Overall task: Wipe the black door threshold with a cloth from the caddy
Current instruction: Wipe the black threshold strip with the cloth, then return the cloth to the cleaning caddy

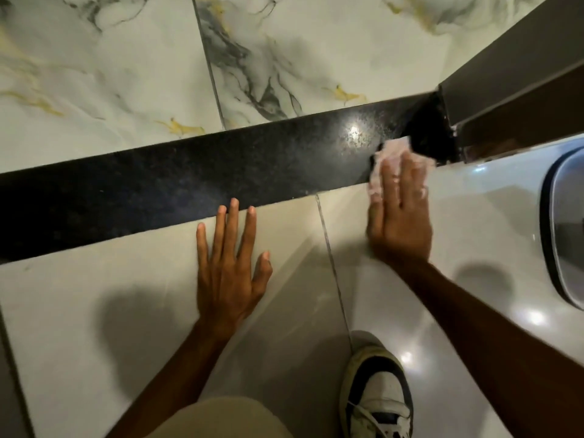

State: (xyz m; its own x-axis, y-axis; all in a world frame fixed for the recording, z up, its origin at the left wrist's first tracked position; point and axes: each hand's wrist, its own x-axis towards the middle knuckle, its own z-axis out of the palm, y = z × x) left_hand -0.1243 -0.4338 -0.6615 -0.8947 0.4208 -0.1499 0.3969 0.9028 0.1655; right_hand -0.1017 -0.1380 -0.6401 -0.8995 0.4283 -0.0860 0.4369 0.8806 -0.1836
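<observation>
The black speckled door threshold (196,172) runs as a glossy band across the floor from lower left to upper right. My right hand (399,213) lies flat on a pale pink cloth (393,150), pressing it onto the threshold's right end, close to the door frame. Only the cloth's far edge shows past my fingertips. My left hand (232,263) rests palm down with fingers spread on the plain tile just in front of the threshold, its fingertips at the threshold's near edge. It holds nothing. The caddy is not in view.
Marbled white tiles (126,64) lie beyond the threshold, plain pale tiles (94,311) in front. A brown door frame (512,86) stands at the upper right. A dark-rimmed grey object (565,222) sits at the right edge. My white-and-black shoe (377,396) is at the bottom.
</observation>
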